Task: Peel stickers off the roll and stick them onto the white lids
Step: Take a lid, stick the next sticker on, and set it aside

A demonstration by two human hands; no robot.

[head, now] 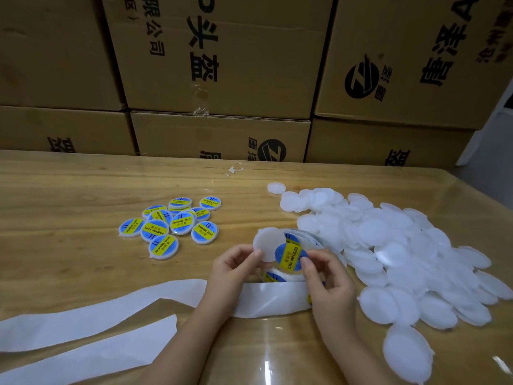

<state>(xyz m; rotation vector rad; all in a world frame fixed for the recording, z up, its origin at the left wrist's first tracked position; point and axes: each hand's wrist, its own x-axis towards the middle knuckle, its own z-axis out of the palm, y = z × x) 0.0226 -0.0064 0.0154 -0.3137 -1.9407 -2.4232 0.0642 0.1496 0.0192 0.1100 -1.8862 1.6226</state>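
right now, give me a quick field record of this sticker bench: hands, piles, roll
left hand: pinches a blank white lid, raised above the table
right hand: pinches a blue and yellow sticker at that lid's edge
sticker roll: under the hands, mostly hidden
labelled lids: loose cluster, left of centre
blank lids: big heap on the right
backing strip: bare, trails off to the left
backdrop: stacked cardboard boxes

Matt white plastic lids lie on a glossy, film-covered wooden table before brown cardboard boxes.
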